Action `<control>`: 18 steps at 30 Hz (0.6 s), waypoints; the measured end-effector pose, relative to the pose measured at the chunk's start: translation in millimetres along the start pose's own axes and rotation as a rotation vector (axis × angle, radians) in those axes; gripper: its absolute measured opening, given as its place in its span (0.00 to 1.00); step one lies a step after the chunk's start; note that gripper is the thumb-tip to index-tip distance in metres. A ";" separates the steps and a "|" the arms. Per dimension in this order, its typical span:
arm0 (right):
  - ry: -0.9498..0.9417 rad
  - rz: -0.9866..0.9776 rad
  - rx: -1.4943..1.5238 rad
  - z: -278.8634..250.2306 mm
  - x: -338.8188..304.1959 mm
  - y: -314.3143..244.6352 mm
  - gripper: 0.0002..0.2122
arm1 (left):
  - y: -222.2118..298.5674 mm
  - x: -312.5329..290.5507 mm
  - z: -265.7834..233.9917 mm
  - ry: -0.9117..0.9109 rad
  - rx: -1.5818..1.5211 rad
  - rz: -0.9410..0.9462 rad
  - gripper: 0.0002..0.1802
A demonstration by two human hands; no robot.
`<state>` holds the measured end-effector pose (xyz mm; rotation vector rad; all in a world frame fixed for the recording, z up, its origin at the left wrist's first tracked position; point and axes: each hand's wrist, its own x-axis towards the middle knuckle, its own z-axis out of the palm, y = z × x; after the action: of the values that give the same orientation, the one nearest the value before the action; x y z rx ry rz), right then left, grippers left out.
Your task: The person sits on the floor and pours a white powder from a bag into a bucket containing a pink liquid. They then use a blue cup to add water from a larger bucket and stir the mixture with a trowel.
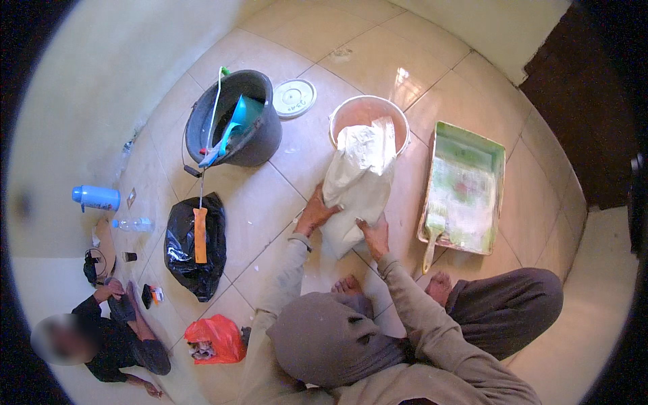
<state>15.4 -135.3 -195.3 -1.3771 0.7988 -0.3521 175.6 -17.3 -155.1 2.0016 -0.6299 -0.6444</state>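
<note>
A white plastic sack (361, 179) lies tilted, with its far end over the rim of a pale round bucket (403, 125). My left hand (316, 211) grips the sack's left side, thumb on top. On its near right part, my right hand (375, 236) is closed on the sack. What is inside the sack is hidden. Right of the bucket sits a paint tray (466, 185) smeared green and white, and a flat brush (432, 243) with a pale handle rests on its near left corner.
A black bucket (253, 135) holds a blue-green scoop (243, 115); a round lid (294, 98) lies beside it. An orange-handled roller (200, 235) crosses a black plastic bag (212, 270). A red bag (219, 337), blue flask (96, 197) and seated person (111, 344) are at left.
</note>
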 end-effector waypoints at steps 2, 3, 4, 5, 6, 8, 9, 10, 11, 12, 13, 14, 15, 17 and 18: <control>-0.058 0.035 0.089 9.2 -5.2 -19.9 0.21 | 5.0 -4.2 7.3 -0.014 -0.133 -0.032 0.51; -0.091 0.071 0.121 15.3 -11.4 -34.8 0.18 | 10.5 -9.4 7.0 0.013 -0.191 -0.047 0.50; -0.091 0.105 0.141 9.4 -13.6 -44.4 0.16 | 18.2 -7.3 18.1 0.010 -0.265 -0.050 0.50; -0.069 0.119 0.145 2.9 -13.9 -45.5 0.16 | 22.5 -4.1 27.3 0.018 -0.431 0.017 0.48; -0.046 0.132 0.149 -4.7 -14.7 -45.1 0.15 | 27.6 -3.1 33.0 -0.021 -0.485 -0.030 0.47; -0.059 0.152 0.164 -1.1 -22.9 -48.1 0.14 | 30.1 -17.6 24.8 -0.040 -0.560 -0.148 0.46; -0.052 0.146 0.157 -2.1 -26.1 -48.9 0.13 | 28.4 -22.5 27.0 -0.025 -0.585 -0.146 0.44; -0.044 0.140 0.149 -3.7 -28.7 -50.1 0.13 | 26.8 -27.3 30.8 -0.010 -0.610 -0.143 0.43; -0.041 0.130 0.139 -5.5 -33.3 -59.5 0.13 | 25.6 -30.9 33.1 0.006 -0.634 -0.139 0.42; -0.034 0.120 0.131 -9.0 -39.5 -74.0 0.13 | 33.0 -33.9 32.9 0.015 -0.614 -0.131 0.42; -0.028 0.111 0.122 -11.7 -43.7 -83.8 0.13 | 40.8 -37.8 32.5 0.025 -0.593 -0.124 0.41; -0.033 0.104 0.107 -14.8 -45.4 -87.9 0.12 | 47.9 -40.4 33.8 0.031 -0.573 -0.114 0.41; -0.037 0.097 0.092 -17.6 -46.7 -90.7 0.12 | 42.9 -40.4 39.8 0.058 -0.613 -0.040 0.39; -0.067 0.072 0.041 -20.6 -49.9 -98.6 0.12 | 46.7 -47.1 42.2 0.026 -0.702 -0.084 0.39; -0.092 0.053 0.005 -21.9 -51.7 -103.9 0.12 | 50.0 -49.2 42.2 0.010 -0.747 -0.107 0.39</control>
<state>-12.4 -137.7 -80.6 -1.3555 0.7568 -0.2474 103.0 -33.5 -120.9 1.3394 -0.2171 -0.7905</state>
